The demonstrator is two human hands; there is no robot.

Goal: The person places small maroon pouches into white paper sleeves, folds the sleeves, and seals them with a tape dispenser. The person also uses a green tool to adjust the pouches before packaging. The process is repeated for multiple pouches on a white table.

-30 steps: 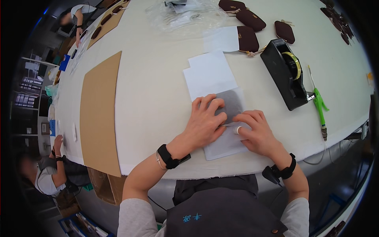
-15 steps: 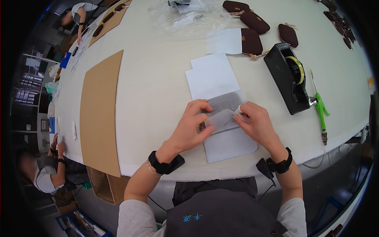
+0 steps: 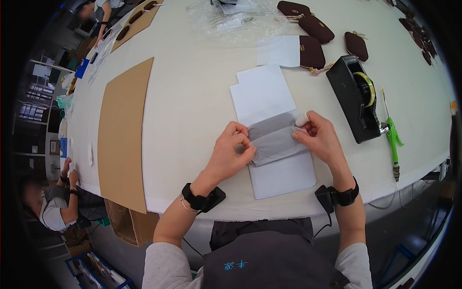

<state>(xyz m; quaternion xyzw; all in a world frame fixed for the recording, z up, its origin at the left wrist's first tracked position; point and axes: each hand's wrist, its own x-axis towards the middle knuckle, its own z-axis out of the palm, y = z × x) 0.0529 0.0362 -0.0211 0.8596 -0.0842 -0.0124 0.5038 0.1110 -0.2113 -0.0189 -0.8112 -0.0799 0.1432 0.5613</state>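
Between my hands lies a strip of thin translucent tissue paper (image 3: 276,146), folded over something dark that shows through as grey; its kind cannot be made out. My left hand (image 3: 226,151) pinches the left end between thumb and fingers. At the right end, my right hand (image 3: 321,137) grips the paper with thumb and fingers, and one fingertip wears a white cover. Under the bundle are white paper sheets (image 3: 284,180), which stick out toward me and away from me.
Right of my hands stand a black tape dispenser (image 3: 353,103) and a green air gun (image 3: 393,137) with its hose. Brown zip pouches (image 3: 313,52) and crumpled clear plastic (image 3: 231,24) lie farther back. A cardboard sheet (image 3: 124,137) is at left. Two people work beyond it.
The near flap of tissue, lifted and creased before, now lies flatter over the bundle. My right hand has shifted slightly right and up to the bundle's right end.
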